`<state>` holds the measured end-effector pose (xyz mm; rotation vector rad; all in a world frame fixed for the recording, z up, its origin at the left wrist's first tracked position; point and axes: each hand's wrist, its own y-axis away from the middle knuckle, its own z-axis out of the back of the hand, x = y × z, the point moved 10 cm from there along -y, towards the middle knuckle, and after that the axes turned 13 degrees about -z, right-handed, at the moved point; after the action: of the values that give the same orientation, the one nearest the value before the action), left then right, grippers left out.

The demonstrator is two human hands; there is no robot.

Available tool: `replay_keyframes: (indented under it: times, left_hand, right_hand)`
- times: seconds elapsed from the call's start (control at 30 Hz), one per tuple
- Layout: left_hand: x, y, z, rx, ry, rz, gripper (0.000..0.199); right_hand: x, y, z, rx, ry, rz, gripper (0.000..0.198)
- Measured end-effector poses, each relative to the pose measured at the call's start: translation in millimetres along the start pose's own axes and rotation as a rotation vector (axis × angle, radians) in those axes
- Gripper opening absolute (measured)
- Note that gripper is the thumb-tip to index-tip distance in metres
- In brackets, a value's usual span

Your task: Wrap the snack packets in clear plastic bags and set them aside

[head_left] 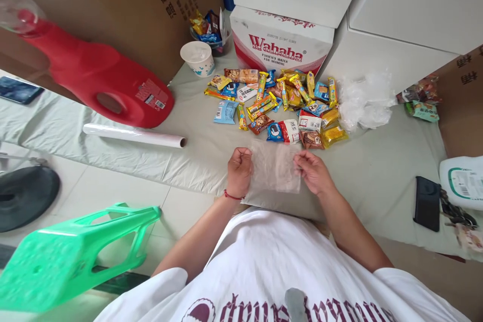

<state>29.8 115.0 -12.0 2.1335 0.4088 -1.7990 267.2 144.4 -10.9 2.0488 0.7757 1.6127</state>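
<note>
A clear plastic bag (277, 168) is stretched flat between my two hands, just above the cloth in front of me. My left hand (240, 168), with a red cord on its wrist, is closed on the bag's left edge. On the right edge, my right hand (311, 170) pinches the film between thumb and fingers. Beyond the bag lies a spread of small wrapped snacks (260, 123) in yellow, blue, brown and red packets. Right of the snacks sits a heap of crumpled clear plastic bags (366, 103).
Behind the snacks stands a Wahaha water carton (279, 45). To the left are a paper cup (198, 58), a red jug (109, 80) and a white roll (132, 135). A black phone (427, 204) lies right; a green stool (79, 251) is at lower left.
</note>
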Motion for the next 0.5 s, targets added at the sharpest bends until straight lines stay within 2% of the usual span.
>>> replay_keyframes:
  times: [0.1,0.23,0.3,0.33,0.4,0.43,0.47,0.5]
  left_hand:
    - [9.1,-10.3,19.3,-0.05,0.028,0.033,0.033]
    - [21.1,-16.9,28.4,-0.042,0.014,0.068,0.034]
    - [27.1,-16.1,26.8,-0.028,0.007,0.096,0.035]
    - [29.9,-14.9,24.8,-0.021,0.011,0.113,0.035]
    - [34.2,-11.5,18.9,-0.008,0.027,0.143,0.036]
    - [35.3,-9.8,15.6,-0.004,0.037,0.154,0.036]
    - [35.6,-8.4,12.3,-0.002,0.046,0.16,0.035]
    - [35.2,-7.2,9.0,-0.002,0.054,0.165,0.035]
  right_hand:
    - [1.1,4.2,51.0,-0.072,0.04,-0.018,0.043]
    - [-1.5,6.9,112.6,-0.201,0.231,-0.036,0.042]
    - [10.4,14.2,133.8,-0.37,0.433,0.043,0.039]
    - [22.8,22.7,137.2,-0.483,0.548,0.134,0.036]
    - [49.6,47.3,117.6,-0.649,0.744,0.393,0.027]
    - [57.8,58.9,93.9,-0.652,0.821,0.529,0.024]
    - [60.4,67.4,63.3,-0.591,0.89,0.648,0.024]
    - [56.5,71.9,28.3,-0.473,0.96,0.738,0.025]
